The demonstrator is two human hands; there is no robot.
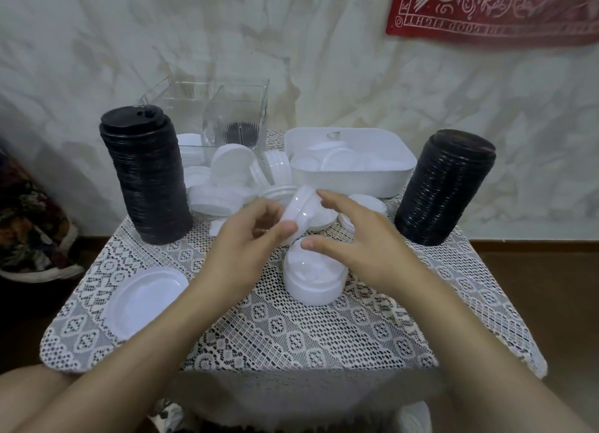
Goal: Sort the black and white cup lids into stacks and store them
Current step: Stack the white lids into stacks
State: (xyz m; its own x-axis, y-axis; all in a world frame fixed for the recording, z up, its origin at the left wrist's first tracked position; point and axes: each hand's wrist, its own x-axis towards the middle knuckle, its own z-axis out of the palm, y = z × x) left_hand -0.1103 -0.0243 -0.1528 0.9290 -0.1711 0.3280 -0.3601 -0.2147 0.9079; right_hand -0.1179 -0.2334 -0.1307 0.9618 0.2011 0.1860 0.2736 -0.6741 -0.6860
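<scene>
My left hand [249, 238] grips a small bunch of white lids [299, 210], tilted on edge above the table's middle. My right hand [363, 238] hovers beside them with fingers spread, its fingertips near the bunch and its thumb over a short stack of white lids [312, 283] standing on the lace cloth. Two tall stacks of black lids stand at the left [146, 176] and the right [444, 186]. Loose white lids [227, 180] lie in a heap behind my hands. A single white lid [146, 300] lies near the front left.
A white rectangular tub [353, 180] holding white lids sits at the back right. Clear plastic boxes [236, 115] stand at the back, one with a black lid seen through it. The small table [291, 335] has a lace cloth, and a wall rises close behind.
</scene>
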